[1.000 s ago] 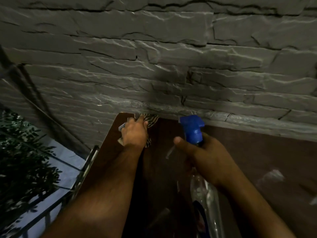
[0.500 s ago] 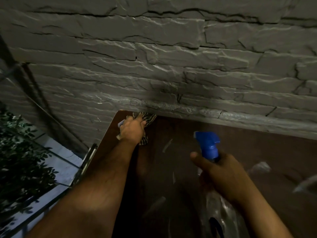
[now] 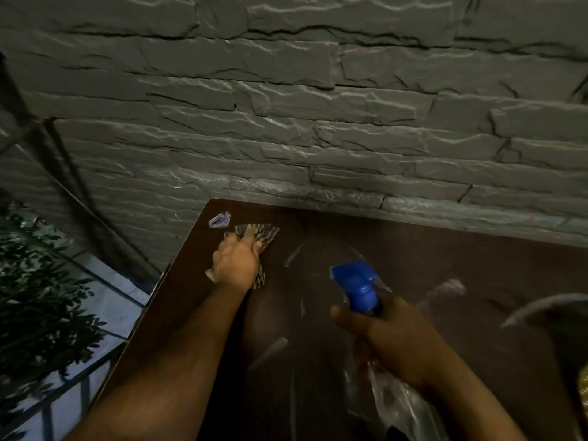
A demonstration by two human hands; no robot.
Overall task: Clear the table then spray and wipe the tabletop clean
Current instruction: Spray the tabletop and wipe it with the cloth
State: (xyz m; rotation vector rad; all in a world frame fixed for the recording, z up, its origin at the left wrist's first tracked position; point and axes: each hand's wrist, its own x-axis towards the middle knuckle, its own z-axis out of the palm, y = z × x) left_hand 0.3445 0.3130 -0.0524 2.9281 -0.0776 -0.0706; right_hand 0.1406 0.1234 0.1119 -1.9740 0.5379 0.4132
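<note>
Left hand: fingers curled over a striped cloth, bunching it and pressing it flat on the dark brown tabletop, toward 10 o'clock of the view's centre, near the table's far-left corner. Right hand: wrapped round the neck of a spray bottle, thumb across the near side, at about 5 o'clock of the left hand and apart from it. Bottle: blue trigger head with its nozzle pointing to 10 o'clock; clear body running down toward 5 o'clock below the wrist; contents cannot be told through the glare. Small crumpled wrapper, blue and white, lying on the tabletop just beyond the cloth at 11 o'clock of the left hand, not touching it. Pale streaks across the tabletop between the two hands. Curved rim of a round vessel at 3 o'clock, right edge; contents unclear. Grey stone wall behind the table. Leafy plant at 9 o'clock.
</note>
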